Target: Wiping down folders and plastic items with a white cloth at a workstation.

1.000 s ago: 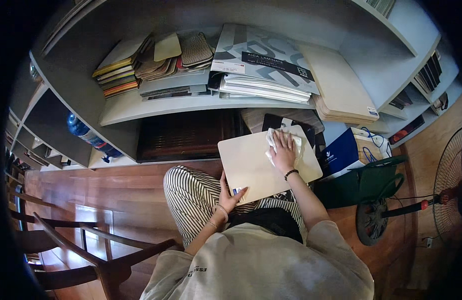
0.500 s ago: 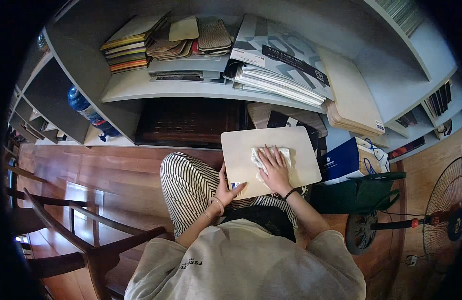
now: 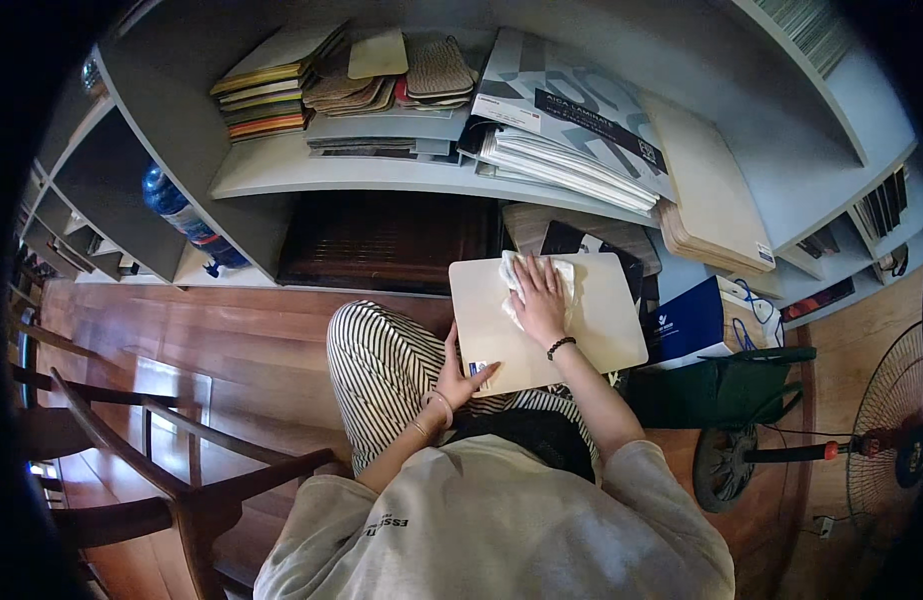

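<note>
A thin cream-coloured laminate sample board (image 3: 602,330) with rounded corners lies over my lap, a small label at its near left corner. My left hand (image 3: 462,375) grips that corner, thumb on top and fingers at the left edge and beneath. Near the board's far edge, my right hand (image 3: 538,300) lies flat with fingers stretched over a crumpled white cloth (image 3: 570,275), pressing it to the surface. Part of the cloth is hidden under the palm.
A grey shelf (image 3: 382,180) ahead carries stacked sample boards (image 3: 712,190) and a large binder (image 3: 572,110). To the right are a blue bag (image 3: 687,320), a dark green bag (image 3: 702,390) and a fan (image 3: 892,440). A wooden chair (image 3: 187,490) stands at left.
My right hand has slid the cloth away from me, up to the board's far edge. My left hand keeps its hold on the corner. The whole view has shifted slightly.
</note>
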